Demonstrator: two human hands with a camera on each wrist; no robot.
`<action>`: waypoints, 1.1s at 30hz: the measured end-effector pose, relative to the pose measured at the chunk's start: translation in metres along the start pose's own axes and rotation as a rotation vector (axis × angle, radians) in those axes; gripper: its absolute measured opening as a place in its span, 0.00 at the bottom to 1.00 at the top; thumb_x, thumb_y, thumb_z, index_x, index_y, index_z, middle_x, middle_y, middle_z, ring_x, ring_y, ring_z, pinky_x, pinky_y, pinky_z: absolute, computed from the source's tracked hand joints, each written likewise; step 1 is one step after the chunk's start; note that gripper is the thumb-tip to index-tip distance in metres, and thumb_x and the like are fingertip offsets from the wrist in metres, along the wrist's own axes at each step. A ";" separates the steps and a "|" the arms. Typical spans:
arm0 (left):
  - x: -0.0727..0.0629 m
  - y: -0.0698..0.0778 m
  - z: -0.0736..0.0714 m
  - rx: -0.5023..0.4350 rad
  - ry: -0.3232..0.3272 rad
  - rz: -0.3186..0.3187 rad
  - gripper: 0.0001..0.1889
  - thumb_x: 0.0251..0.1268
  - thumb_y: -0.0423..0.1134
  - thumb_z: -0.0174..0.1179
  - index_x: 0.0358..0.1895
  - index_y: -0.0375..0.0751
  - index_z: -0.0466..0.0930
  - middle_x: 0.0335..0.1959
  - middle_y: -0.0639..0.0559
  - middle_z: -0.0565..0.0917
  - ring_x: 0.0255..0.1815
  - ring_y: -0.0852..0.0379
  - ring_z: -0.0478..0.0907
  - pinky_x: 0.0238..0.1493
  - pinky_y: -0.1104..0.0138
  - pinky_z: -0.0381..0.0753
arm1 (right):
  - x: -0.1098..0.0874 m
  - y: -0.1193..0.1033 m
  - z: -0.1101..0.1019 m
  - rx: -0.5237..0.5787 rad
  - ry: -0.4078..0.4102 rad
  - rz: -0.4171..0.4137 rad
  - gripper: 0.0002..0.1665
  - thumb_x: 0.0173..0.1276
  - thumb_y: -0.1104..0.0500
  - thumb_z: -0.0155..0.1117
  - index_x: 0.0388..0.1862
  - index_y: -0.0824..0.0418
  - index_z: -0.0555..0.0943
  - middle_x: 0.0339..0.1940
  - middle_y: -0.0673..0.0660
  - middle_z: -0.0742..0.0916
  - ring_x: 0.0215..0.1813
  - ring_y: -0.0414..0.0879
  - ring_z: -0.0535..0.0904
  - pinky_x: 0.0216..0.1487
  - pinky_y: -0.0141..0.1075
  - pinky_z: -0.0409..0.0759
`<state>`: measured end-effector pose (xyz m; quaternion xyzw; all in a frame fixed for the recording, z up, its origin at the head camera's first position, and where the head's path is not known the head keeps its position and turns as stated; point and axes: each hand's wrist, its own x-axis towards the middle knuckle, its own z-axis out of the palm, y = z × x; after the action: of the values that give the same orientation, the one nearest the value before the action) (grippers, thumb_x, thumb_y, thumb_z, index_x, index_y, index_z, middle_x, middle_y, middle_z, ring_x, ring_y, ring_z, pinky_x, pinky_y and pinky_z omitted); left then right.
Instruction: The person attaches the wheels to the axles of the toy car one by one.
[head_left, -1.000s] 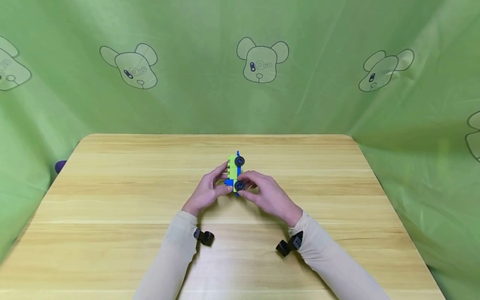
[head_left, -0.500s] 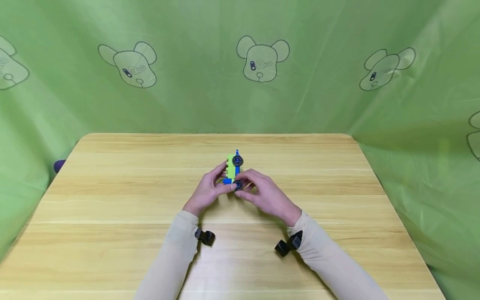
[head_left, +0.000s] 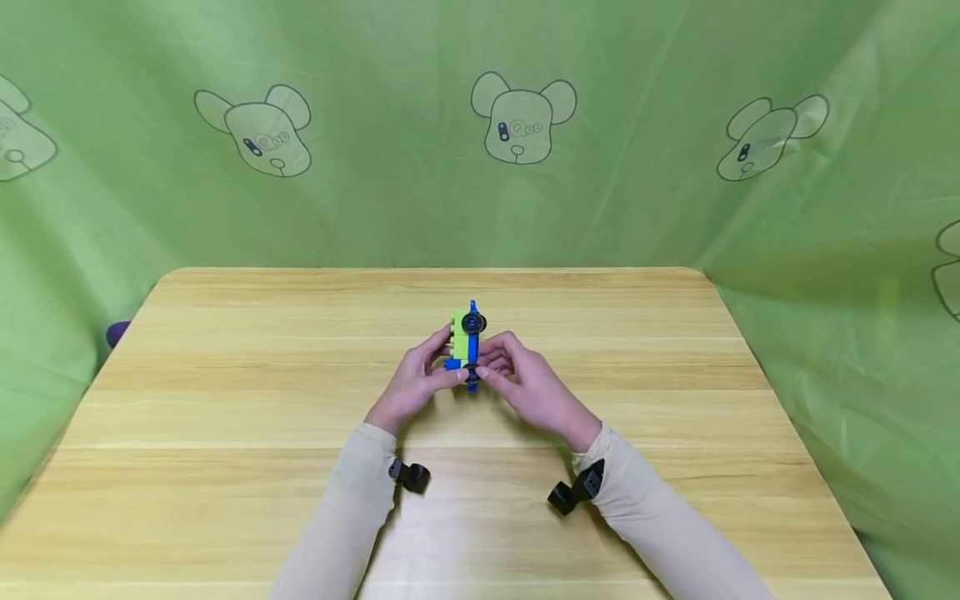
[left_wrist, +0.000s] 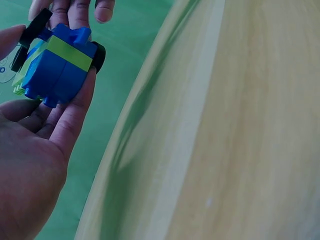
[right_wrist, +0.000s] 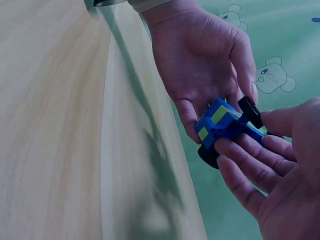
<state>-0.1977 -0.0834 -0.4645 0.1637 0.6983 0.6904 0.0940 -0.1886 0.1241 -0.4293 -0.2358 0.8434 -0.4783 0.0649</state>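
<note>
A small toy car point(head_left: 461, 343) of blue and lime-green building bricks with black wheels is held up between both hands, its long side pointing away from me. My left hand point(head_left: 411, 385) grips it from the left, fingers under its brick body and thumb at the near wheel point(right_wrist: 251, 112). From the other side, my right hand point(head_left: 536, 387) holds the car, thumb tip against that same wheel and fingers along the blue underside, as the right wrist view shows. Another wheel point(head_left: 473, 322) sits at the far end. The fingers partly cover the body.
A light wooden table point(head_left: 247, 367) lies below the hands. Green curtain point(head_left: 405, 208) printed with bear heads surrounds its back and sides. Past the left table edge a purple object point(head_left: 117, 334) shows. Black wrist cameras point(head_left: 573, 492) are strapped to both sleeves.
The car has shifted slightly left and turned, showing more of its blue underside. My right index finger has moved off the near wheel, which now looks narrower between the two thumbs.
</note>
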 end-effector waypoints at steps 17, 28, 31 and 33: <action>0.000 0.006 -0.002 -0.028 -0.001 -0.026 0.44 0.58 0.26 0.66 0.76 0.32 0.51 0.60 0.35 0.71 0.61 0.42 0.69 0.58 0.63 0.77 | 0.003 0.006 0.000 0.050 -0.012 0.059 0.14 0.73 0.59 0.61 0.53 0.63 0.79 0.42 0.53 0.84 0.45 0.46 0.80 0.47 0.37 0.82; 0.000 0.003 -0.002 -0.022 0.011 -0.030 0.44 0.58 0.26 0.67 0.76 0.32 0.52 0.60 0.36 0.72 0.61 0.43 0.70 0.58 0.62 0.77 | 0.006 0.002 0.001 0.186 -0.021 0.129 0.17 0.71 0.63 0.63 0.55 0.70 0.78 0.43 0.59 0.84 0.44 0.52 0.82 0.47 0.42 0.83; 0.000 0.003 -0.002 0.004 0.017 -0.023 0.44 0.58 0.28 0.68 0.76 0.33 0.53 0.60 0.37 0.73 0.61 0.44 0.71 0.61 0.59 0.75 | 0.007 0.004 0.000 0.230 -0.021 0.134 0.18 0.70 0.64 0.64 0.55 0.72 0.78 0.45 0.61 0.84 0.45 0.51 0.82 0.49 0.37 0.82; 0.001 0.003 -0.001 0.020 0.023 -0.019 0.44 0.58 0.29 0.69 0.76 0.33 0.53 0.60 0.39 0.74 0.60 0.45 0.72 0.63 0.57 0.73 | 0.007 0.005 -0.001 0.263 -0.019 0.137 0.18 0.69 0.65 0.64 0.55 0.73 0.77 0.45 0.62 0.84 0.45 0.51 0.82 0.49 0.36 0.82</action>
<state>-0.1985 -0.0844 -0.4616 0.1502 0.7077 0.6844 0.0909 -0.1968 0.1239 -0.4323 -0.1718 0.7869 -0.5770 0.1355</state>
